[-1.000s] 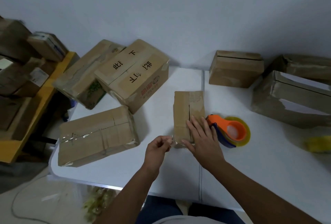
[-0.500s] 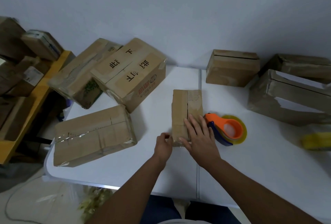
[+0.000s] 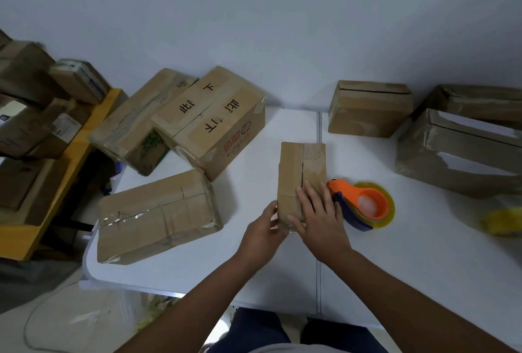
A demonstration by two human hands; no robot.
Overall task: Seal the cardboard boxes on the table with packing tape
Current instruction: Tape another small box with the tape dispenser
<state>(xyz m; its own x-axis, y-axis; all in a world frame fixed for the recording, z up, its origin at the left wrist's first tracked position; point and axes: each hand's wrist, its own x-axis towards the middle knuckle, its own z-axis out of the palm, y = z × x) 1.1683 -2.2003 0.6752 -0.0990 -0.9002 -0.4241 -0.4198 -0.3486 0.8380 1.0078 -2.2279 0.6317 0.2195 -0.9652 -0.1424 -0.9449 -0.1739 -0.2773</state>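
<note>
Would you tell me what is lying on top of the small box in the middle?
The right hand rests flat on the near end of the small box, covering that part of its centre seam. The left hand touches its left side. The far end is bare.

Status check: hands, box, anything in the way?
Left hand on near end of small box; right hand flat on top. Tape dispenser down beside it. Nothing blocking.
</note>
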